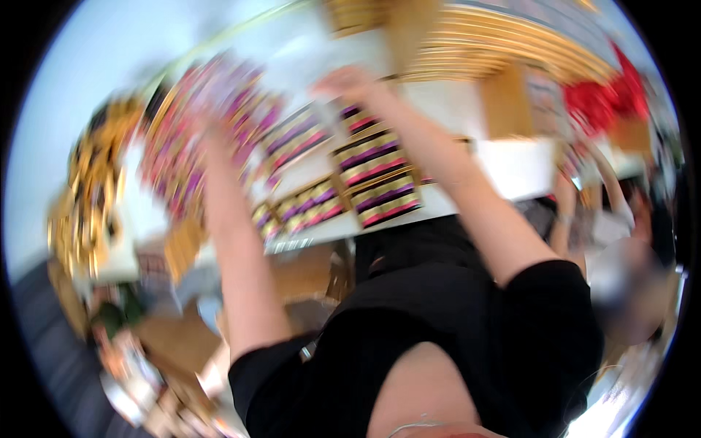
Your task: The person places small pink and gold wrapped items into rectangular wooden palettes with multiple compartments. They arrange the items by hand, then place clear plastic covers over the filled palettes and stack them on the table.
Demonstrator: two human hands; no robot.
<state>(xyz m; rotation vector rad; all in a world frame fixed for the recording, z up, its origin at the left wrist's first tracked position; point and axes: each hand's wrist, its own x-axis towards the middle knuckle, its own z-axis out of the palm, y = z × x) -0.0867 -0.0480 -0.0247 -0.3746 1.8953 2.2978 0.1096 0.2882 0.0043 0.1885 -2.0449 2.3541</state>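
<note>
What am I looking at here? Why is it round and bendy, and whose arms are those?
There is no robot, just a person working bare-handed. The one picture comes from a wide fisheye camera on their head, looking down, so straight edges curve.

Both forearms rise from below. The left hand is over a pink, purple and gold heap; the right hand is just beyond neat blocks of pink, purple and cream pieces on a white table. Motion blurs both hands, so I can't tell whether either holds anything.

Farther right are bright red things and another person's hands.
</note>
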